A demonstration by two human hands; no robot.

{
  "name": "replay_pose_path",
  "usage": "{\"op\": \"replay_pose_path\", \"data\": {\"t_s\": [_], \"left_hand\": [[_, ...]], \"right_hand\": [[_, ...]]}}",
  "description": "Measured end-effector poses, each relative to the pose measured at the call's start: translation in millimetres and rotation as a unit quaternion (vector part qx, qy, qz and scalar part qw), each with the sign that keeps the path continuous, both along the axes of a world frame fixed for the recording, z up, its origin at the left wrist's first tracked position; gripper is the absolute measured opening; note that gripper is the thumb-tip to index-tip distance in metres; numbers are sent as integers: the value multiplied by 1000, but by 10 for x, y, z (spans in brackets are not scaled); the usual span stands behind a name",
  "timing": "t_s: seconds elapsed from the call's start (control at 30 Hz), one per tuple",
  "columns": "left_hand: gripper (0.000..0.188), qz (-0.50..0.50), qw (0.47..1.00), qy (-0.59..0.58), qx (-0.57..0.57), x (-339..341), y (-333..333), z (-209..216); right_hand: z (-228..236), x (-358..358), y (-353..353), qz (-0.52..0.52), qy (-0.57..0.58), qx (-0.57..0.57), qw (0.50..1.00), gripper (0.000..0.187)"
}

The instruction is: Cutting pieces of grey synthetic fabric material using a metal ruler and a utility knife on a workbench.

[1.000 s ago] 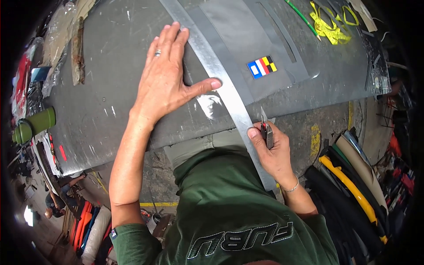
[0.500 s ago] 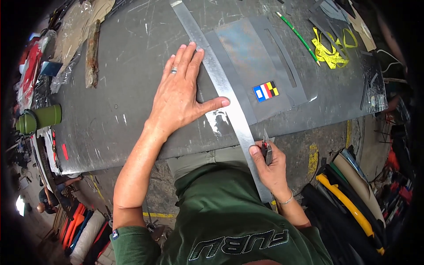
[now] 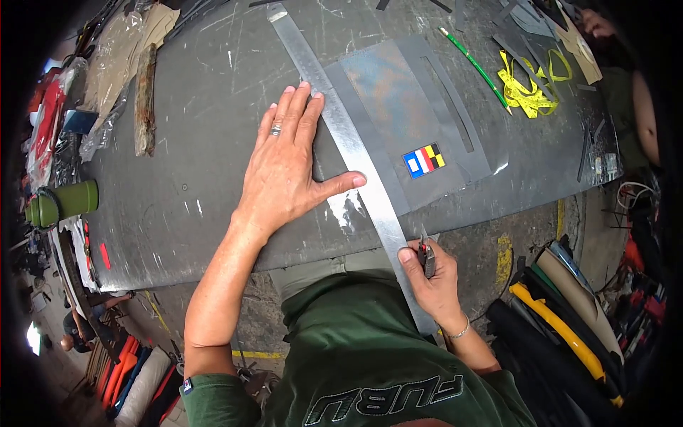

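A long metal ruler [image 3: 346, 144] lies slantwise over the left edge of a grey fabric panel [image 3: 388, 85]. My left hand [image 3: 283, 153] is spread flat beside it, with the thumb and some fingertips touching the metal. The panel bears a small colourful patch [image 3: 424, 161] and has a long slot near its right side. Just past the table's near edge, my right hand [image 3: 435, 277] is closed around a utility knife [image 3: 425, 255], blade pointing away from me. The right thumb rests against the ruler's near part, which juts off the table.
On the dark worktable [image 3: 206, 92] lie a green pencil [image 3: 475, 71], a yellow measuring tape [image 3: 525, 91], a rough wooden stick [image 3: 146, 99] and grey offcuts. A green bottle [image 3: 67, 203] is at the left. Rolls of material [image 3: 562, 324] stand at lower right. Another person's arm [image 3: 644, 117] shows at far right.
The table and its things sit slightly lower in the picture. Both hands keep their places on the ruler. Another person's hand and arm have come into sight at upper right.
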State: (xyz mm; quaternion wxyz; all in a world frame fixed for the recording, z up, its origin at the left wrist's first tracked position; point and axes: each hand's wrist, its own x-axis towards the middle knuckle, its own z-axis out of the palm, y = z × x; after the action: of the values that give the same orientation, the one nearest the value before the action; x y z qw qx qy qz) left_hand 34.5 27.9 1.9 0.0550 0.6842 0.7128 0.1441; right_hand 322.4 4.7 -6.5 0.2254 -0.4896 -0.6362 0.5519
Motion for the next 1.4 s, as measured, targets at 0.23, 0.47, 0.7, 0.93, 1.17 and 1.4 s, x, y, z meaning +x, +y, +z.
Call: {"op": "replay_pose_path", "data": {"t_s": [0.23, 0.47, 0.7, 0.93, 1.17, 1.4], "left_hand": [[123, 0, 1000, 12, 20, 7, 23, -4], [123, 4, 1000, 10, 17, 5, 13, -34], [124, 3, 1000, 15, 19, 3, -1, -57], [124, 7, 1000, 18, 16, 12, 9, -27], [118, 1, 1000, 18, 17, -3, 13, -24], [122, 1, 998, 42, 39, -14, 9, -80]], "right_hand": [[36, -10, 4, -10, 3, -32, 999, 21], [36, -6, 5, -5, -6, -40, 999, 20], [10, 12, 4, 8, -14, -12, 1000, 23], [36, 0, 2, 3, -10, -14, 1000, 23], [-11, -25, -11, -9, 5, -25, 1000, 21], [-91, -24, -11, -5, 38, 17, 999, 21]]}}
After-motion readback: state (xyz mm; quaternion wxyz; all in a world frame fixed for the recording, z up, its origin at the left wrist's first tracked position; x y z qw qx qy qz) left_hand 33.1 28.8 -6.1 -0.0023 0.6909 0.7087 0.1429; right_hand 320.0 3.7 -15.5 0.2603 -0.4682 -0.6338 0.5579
